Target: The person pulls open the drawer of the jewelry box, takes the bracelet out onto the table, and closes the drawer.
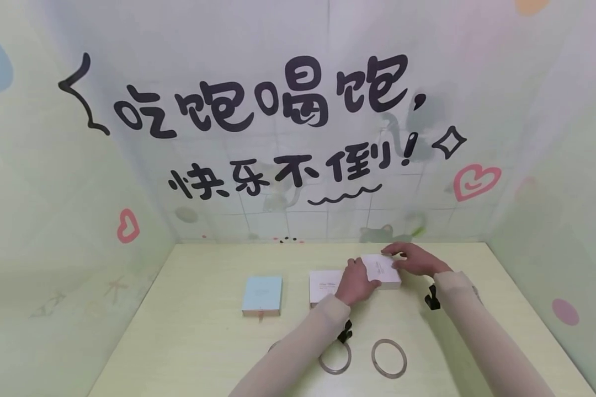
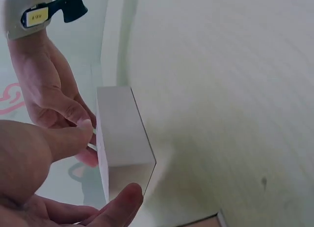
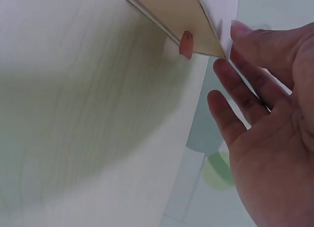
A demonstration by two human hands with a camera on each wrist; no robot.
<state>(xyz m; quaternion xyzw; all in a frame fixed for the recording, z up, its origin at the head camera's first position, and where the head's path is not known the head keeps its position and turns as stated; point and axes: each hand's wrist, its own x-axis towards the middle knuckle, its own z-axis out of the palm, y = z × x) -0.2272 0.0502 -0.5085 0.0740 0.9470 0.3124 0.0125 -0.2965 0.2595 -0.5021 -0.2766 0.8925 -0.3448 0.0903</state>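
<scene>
Both hands are at a small white box point(image 1: 379, 270) with fine print on its cover, at the back right of the table. My left hand point(image 1: 358, 282) holds its left end, with a fingertip against the side and the thumb point(image 2: 71, 141) by the cover edge. At the far right corner, my right hand point(image 1: 417, 259) has its thumb at the cover and its other fingers loosely spread around the corner. A pink ribbon tab point(image 3: 186, 45) sticks out of the box's end in the right wrist view.
A second white box point(image 1: 323, 280) with pink lettering lies partly behind my left hand. Further left is a light blue box point(image 1: 262, 295). Two grey bangles point(image 1: 389, 358) lie at the front, and a third ring shows partly behind my left sleeve point(image 1: 298, 353). Walls enclose the table.
</scene>
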